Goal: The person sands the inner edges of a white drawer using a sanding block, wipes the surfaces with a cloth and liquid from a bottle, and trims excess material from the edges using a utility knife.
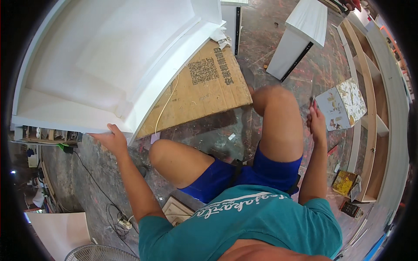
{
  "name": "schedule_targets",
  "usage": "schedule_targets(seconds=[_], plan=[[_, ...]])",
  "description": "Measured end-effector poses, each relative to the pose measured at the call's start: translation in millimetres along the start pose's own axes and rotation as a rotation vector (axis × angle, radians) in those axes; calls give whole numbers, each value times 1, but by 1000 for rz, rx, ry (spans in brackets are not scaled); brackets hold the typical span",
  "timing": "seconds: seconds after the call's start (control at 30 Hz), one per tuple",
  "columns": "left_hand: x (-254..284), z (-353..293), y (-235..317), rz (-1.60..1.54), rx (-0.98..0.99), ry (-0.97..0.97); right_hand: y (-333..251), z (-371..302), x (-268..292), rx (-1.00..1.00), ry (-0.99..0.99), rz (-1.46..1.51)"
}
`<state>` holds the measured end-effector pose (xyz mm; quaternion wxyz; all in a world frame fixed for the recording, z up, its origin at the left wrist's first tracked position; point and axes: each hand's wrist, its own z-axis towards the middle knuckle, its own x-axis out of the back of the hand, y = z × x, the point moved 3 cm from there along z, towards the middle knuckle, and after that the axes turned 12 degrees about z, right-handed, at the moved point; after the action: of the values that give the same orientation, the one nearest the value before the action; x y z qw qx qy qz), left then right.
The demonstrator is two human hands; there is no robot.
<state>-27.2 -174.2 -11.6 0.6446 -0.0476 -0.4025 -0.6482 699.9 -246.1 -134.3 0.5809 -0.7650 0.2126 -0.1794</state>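
Observation:
At the near left corner of a large white cabinet carcass [93, 108], my left hand [112, 140] grips the edge, thumb above and fingers underneath. The cabinet lies with its hollow side up, partly over a flattened brown cardboard piece [204, 102] on the floor. Out to the right, my right hand [316, 120] is closed around a slim tool [312, 98] with a thin blade pointing away from me; its exact kind is unclear. Just beyond that hand stands a white, paint-blotched square container [344, 104]. A pale cord [167, 104] runs across the cardboard.
Two white wood-grain cabinet parts with black slide rails, one a box [300, 39], stand ahead. Along the right lies a long wooden shelf frame [370, 108]. A yellow-stained tin [345, 182] sits nearby. Black cables [115, 217] and a fan [102, 252] are at lower left.

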Motion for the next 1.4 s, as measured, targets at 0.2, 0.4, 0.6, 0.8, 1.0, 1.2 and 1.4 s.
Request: schedule_targets(seconds=[0.2,0.4,0.6,0.8,1.0,1.2,1.4], plan=[[5,-1,15,-2,38,15,-167,19,-137,402,-307,-73],[8,-8,-3,51,106,-11,-239,37,-297,990,-597,-734],[6,-11,-1,276,136,-44,-192,34,-409,1047,-761,-1039],[18,-8,10,357,126,-86,-146,40,-426,1100,-1013,-1043],[16,-10,11,70,400,-164,-124,48,-451,1113,-1144,-999],[13,-14,10,108,354,-110,-125,57,-453,1071,-1253,-874],[8,-12,23,79,471,-110,-126,67,-447,1104,-1244,-640]])
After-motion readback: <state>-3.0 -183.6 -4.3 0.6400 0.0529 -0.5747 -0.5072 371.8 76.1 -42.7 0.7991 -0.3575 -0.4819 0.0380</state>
